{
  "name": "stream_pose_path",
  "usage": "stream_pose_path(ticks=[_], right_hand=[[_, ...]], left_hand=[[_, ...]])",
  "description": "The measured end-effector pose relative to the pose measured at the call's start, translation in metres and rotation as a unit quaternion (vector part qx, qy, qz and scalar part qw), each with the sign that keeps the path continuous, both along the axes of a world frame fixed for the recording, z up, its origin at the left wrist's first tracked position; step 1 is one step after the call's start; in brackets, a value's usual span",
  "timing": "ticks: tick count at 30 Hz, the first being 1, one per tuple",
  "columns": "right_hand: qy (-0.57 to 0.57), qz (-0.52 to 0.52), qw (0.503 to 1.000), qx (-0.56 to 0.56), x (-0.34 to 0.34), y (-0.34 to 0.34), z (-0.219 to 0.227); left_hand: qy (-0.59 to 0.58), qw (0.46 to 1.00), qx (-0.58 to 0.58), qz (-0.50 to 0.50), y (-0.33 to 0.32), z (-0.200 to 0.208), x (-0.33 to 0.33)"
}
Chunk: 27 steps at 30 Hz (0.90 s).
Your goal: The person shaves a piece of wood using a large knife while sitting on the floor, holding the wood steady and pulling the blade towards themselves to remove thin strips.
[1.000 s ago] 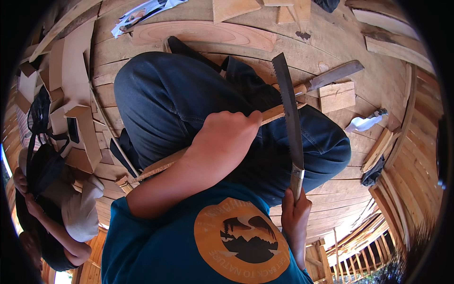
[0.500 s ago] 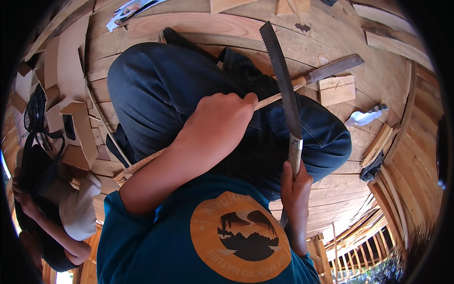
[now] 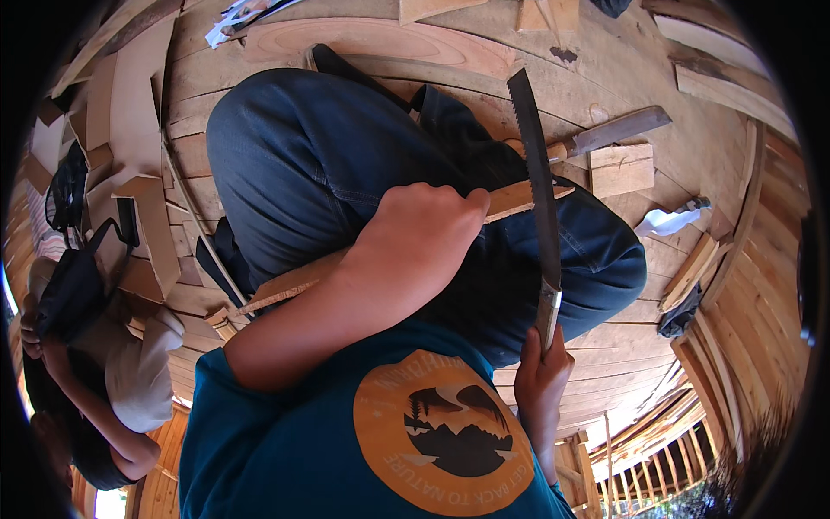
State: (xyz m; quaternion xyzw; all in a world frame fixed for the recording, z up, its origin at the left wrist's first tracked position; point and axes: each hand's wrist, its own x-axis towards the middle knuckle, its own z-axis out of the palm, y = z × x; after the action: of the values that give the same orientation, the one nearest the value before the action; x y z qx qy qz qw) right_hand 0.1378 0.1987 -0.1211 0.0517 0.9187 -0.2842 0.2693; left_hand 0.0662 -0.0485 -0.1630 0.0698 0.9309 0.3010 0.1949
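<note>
My left hand (image 3: 432, 216) is closed round a narrow wooden board (image 3: 512, 201) that lies across my lap. The board runs under my left forearm and reappears at my left side. In my right hand (image 3: 543, 368) is the handle of a hand saw (image 3: 542, 186), its dark toothed blade pointing up and away. The blade crosses in front of the board near its right tip, teeth facing left. Whether the teeth touch the wood I cannot tell. Beyond the board, a machete (image 3: 616, 130) lies on the floor.
A small wood block (image 3: 622, 169) lies beside the machete. Past my knees is a long board with curved grain (image 3: 380, 43). Opened cardboard (image 3: 151, 233) and a seated person (image 3: 95, 372) are at the left. Wood offcuts (image 3: 689, 275) and a white wrapper (image 3: 670, 222) lie at the right.
The board has turned in my left hand, so its broader face shows. The saw has shifted slightly nearer to me and its tip has swung right. My left hand moved a little right.
</note>
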Motion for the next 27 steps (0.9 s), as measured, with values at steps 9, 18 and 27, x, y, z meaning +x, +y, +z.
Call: stream_pose_path(ticks=[9, 18, 27], right_hand=[[0.002, 0.018, 1.0, 0.012, 0.003, 0.004, -0.005], [0.02, 0.026, 0.999, -0.002, -0.021, -0.026, -0.033], [0.01, 0.01, 0.998, -0.06, 0.002, -0.012, -0.013]], left_hand=[[-0.002, 1.0, 0.003, -0.001, 0.0, 0.0, -0.001], [-0.021, 1.0, -0.005, 0.006, -0.007, -0.003, -0.011], [-0.047, 0.998, -0.036, 0.006, -0.001, 0.005, -0.012]])
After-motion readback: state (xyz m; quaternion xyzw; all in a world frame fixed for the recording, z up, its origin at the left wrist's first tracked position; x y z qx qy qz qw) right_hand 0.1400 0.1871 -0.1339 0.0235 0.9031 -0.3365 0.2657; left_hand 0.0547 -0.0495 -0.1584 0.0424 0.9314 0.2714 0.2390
